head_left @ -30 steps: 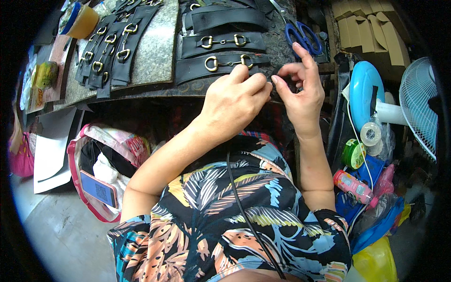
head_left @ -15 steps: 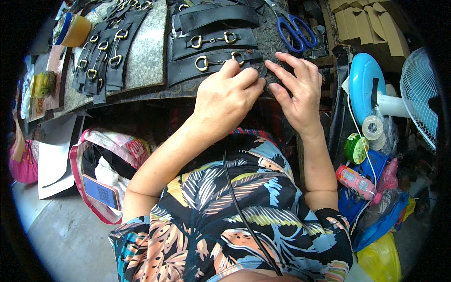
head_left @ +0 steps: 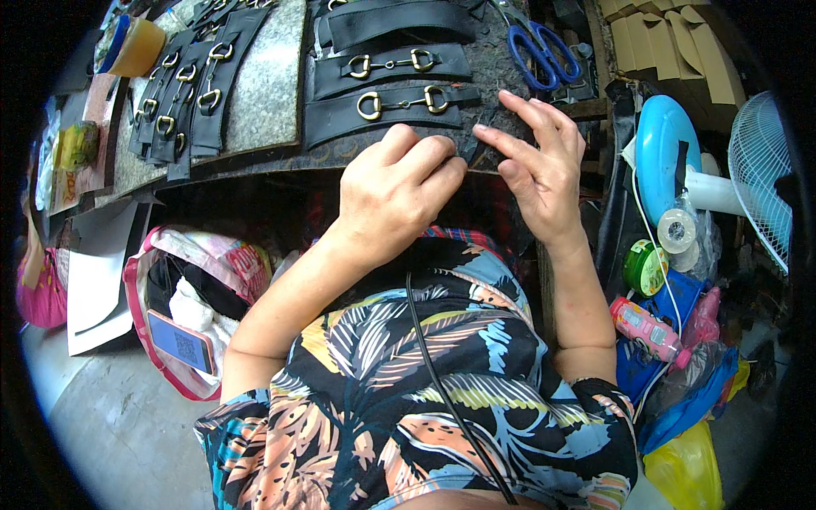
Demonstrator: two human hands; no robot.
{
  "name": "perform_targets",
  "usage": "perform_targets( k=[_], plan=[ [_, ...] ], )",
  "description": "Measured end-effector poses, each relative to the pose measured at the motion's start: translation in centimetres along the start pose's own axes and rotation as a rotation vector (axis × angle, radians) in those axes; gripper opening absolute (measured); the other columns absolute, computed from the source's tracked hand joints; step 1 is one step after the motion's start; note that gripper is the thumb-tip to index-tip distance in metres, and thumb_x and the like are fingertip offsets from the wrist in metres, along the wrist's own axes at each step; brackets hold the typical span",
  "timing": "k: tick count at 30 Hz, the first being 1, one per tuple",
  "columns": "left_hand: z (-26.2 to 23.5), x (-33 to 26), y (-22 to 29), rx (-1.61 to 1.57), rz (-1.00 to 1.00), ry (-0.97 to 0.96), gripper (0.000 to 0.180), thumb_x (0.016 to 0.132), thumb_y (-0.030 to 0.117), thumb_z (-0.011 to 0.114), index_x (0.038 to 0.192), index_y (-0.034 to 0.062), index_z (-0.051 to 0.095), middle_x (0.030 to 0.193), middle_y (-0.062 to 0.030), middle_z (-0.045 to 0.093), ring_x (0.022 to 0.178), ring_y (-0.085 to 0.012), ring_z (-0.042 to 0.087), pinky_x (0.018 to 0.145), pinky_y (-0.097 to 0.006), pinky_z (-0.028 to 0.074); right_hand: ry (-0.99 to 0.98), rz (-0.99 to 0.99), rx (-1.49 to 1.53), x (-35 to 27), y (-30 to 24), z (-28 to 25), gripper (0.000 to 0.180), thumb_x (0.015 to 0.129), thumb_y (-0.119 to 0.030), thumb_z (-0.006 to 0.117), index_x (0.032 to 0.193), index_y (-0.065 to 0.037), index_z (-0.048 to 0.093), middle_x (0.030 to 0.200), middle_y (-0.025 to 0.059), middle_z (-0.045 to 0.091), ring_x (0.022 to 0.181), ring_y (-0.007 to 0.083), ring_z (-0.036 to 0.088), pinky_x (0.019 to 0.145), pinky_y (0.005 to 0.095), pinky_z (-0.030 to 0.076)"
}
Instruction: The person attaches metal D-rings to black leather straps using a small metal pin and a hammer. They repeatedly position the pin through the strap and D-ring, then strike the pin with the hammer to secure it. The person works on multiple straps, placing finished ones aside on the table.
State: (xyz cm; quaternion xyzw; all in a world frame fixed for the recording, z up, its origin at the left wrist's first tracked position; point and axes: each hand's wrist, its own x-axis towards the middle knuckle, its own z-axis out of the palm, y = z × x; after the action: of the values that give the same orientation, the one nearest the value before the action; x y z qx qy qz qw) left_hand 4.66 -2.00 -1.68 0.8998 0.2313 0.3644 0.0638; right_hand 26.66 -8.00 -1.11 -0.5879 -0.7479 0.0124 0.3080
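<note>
My left hand is closed with its fingers curled under, just below the nearest black leather strap. Whatever it may hold is hidden behind the knuckles. To its right, my right hand is raised with the fingers stretched and apart, nothing visible in them. A brass-toned horsebit buckle with two D-shaped rings lies across the nearest strap. Behind it lies a second strap with a similar buckle. A plain black strap lies farther back.
Blue-handled scissors lie at the bench's back right. Several buckled straps rest on a speckled stone slab at left. A fan and pink bottle are at right; a bag holding a phone is at left.
My left hand has drawn back toward me and slightly left, uncovering the nearest buckle's right ring. My right hand's fingers have shifted a little, staying spread.
</note>
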Motion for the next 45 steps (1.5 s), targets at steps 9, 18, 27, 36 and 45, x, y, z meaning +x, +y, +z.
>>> perform_targets(
  k=[9, 18, 27, 36, 45],
  plan=[
    [-0.5, -0.3, 0.3, -0.019, -0.079, 0.057, 0.025, 0.072, 0.014, 0.084, 0.093, 0.0119, 0.072, 0.096, -0.003, 0.065, 0.076, -0.0219, 0.061, 0.064, -0.033, 0.053, -0.087, -0.096, -0.199, -1.2, -2.0, -0.7, 0.059, 0.099, -0.07, 0.044, 0.113, -0.027, 0.083, 0.146, 0.0053, 0.061, 0.135, 0.0308, 0.045, 0.117, 0.0525, 0.024],
    [-0.1, 0.4, 0.9, 0.005, -0.115, -0.039, 0.023, 0.073, 0.015, 0.084, 0.092, 0.01, 0.073, 0.092, -0.0025, 0.065, 0.075, -0.0227, 0.059, 0.064, -0.034, 0.052, 0.027, 0.022, 0.219, -0.9, 0.1, -1.1, 0.044, 0.097, -0.057, 0.061, 0.099, -0.019, 0.083, 0.143, 0.0117, 0.061, 0.13, 0.0318, 0.05, 0.114, 0.0475, 0.032],
    [0.3, 0.5, 0.9, -0.049, -0.135, -0.053, 0.023, 0.068, 0.013, 0.081, 0.088, 0.0124, 0.071, 0.089, -0.0008, 0.062, 0.075, -0.0206, 0.059, 0.063, -0.033, 0.053, 0.131, 0.287, 0.36, 1.6, 0.2, 0.8, 0.041, 0.084, -0.007, 0.079, 0.124, -0.006, 0.068, 0.111, 0.0087, 0.073, 0.105, 0.0238, 0.066, 0.1, 0.0402, 0.049],
    [-3.5, -0.1, -0.4, 0.099, -0.038, 0.064, 0.031, 0.064, 0.016, 0.08, 0.093, 0.0116, 0.071, 0.096, -0.0026, 0.066, 0.069, -0.0187, 0.058, 0.057, -0.032, 0.05, -0.009, 0.326, 0.718, 4.7, -1.6, 0.4, 0.043, 0.088, 0.009, 0.068, 0.13, 0.0, 0.063, 0.114, 0.006, 0.071, 0.097, 0.01, 0.068, 0.088, 0.0252, 0.051],
    [-6.8, -2.8, -4.4, 0.404, -0.166, 0.118, 0.021, 0.066, 0.013, 0.075, 0.085, 0.0113, 0.066, 0.091, -0.0019, 0.062, 0.073, -0.0205, 0.057, 0.062, -0.032, 0.05, -0.095, -0.028, 0.452, 11.1, -4.7, 5.1, 0.04, 0.085, -0.008, 0.075, 0.124, -0.016, 0.07, 0.087, 0.0014, 0.072, 0.081, 0.0214, 0.068, 0.083, 0.0377, 0.05]
  ],
)
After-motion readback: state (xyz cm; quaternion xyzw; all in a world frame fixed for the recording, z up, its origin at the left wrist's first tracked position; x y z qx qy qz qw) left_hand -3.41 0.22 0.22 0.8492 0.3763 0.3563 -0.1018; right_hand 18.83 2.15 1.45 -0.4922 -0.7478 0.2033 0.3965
